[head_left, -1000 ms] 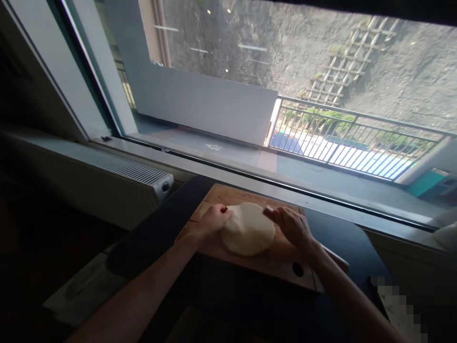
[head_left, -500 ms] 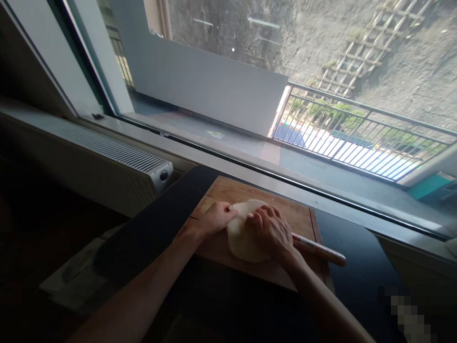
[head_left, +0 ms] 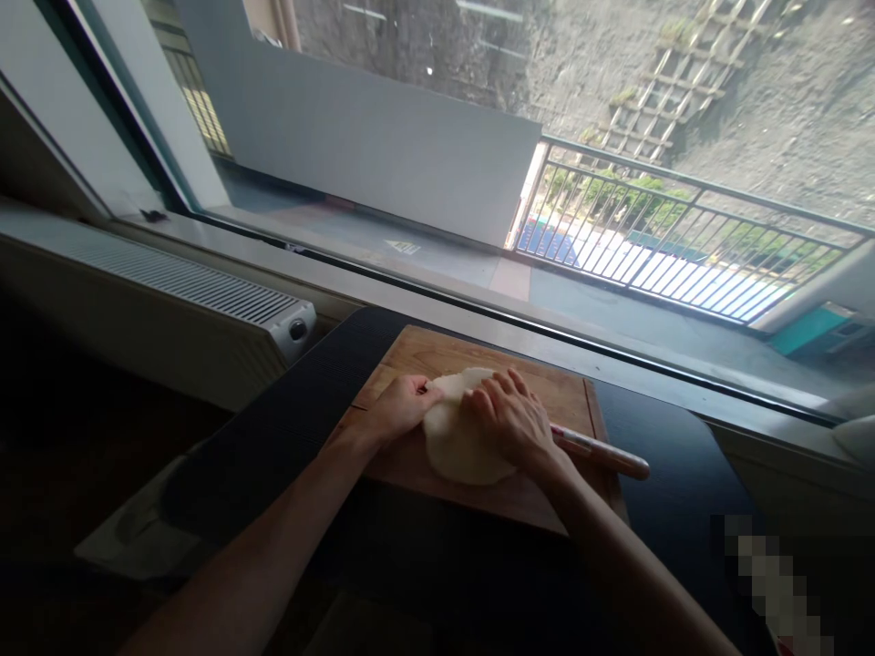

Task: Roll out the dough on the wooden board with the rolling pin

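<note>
A flat, pale round of dough (head_left: 461, 446) lies on a wooden cutting board (head_left: 437, 351). At its left edge my left hand (head_left: 403, 405) is closed, pinching the rim of the dough between thumb and fingers. My right hand (head_left: 512, 419) lies over the dough's right part, its palm on a wooden rolling pin (head_left: 605, 454). The pin sticks out to the right from beneath this hand, past the board's right edge. Its other end is hidden under the palm and fingers.
The board sits on a dark table (head_left: 674, 456) with rounded corners. Behind it run a window sill (head_left: 437, 296) and a large window onto a walkway with a railing (head_left: 684, 232). A white radiator (head_left: 205, 282) stands at the left, below the sill.
The view has shifted slightly, so the scene sits a little higher and further left. My right hand's fingers have edged towards the far side and straightened a little. My left hand keeps its pinch.
</note>
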A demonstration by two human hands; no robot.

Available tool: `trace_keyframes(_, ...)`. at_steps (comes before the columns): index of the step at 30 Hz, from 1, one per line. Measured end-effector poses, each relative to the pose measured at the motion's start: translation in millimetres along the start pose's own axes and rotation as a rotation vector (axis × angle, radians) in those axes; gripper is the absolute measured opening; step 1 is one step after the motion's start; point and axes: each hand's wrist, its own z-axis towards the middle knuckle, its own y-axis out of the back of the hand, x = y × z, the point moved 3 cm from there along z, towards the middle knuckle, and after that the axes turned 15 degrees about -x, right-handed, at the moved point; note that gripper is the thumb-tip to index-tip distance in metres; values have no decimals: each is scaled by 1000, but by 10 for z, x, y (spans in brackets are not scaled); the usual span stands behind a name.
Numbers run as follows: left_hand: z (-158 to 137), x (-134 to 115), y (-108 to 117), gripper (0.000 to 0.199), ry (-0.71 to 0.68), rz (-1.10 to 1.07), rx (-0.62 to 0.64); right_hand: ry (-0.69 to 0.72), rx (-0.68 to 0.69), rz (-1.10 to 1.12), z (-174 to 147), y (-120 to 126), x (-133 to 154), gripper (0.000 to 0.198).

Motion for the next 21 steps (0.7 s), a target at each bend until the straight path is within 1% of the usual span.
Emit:
trace_keyframes(2, 12, 17, -6, 30, -1, 1, 4, 55, -33, -2, -254, 74, 96, 41)
trace_keyframes(3, 18, 27, -10, 30, 1, -2, 10, 59, -59, -17, -292, 89, 92, 41)
trace_keyframes(4, 23, 37, -15, 31, 5, -5, 17, 49, -83, -39, -261, 85, 53, 42)
trace_keyframes(6, 28, 53, -22, 32, 16, -7, 24, -2, -94, -83, -35, 24, -104, 40)
trace_keyframes(9, 26, 53, -22, 33, 25, -24, 18, -89, -39, -96, 400, -92, -332, 40)
trace_keyframes(11, 23, 41, -20, 33, 33, -38, 17, -56, -43, -66, 496, -91, -334, 38)
trace_keyframes(13, 22, 28, -17, 32, 36, -35, 13, 58, -72, -13, 342, -14, -216, 34)
trace_keyframes(15, 25, 18, -14, 31, 22, -21, 9, 147, -75, 38, 14, 102, -84, 30)
trace_keyframes(16, 27, 16, -12, 31, 11, -13, 7, 155, -65, 52, -163, 162, -49, 28)
trace_keyframes(18, 32, 19, -12, 30, -7, -1, 4, 109, -41, 46, -435, 257, -68, 29)
trace_keyframes(19, 34, 23, -11, 30, -12, 6, 1, 69, -31, 29, -501, 281, -118, 29)
trace_keyframes(21, 35, 30, -11, 29, -22, 17, -6, -20, -21, -16, -459, 269, -269, 28)
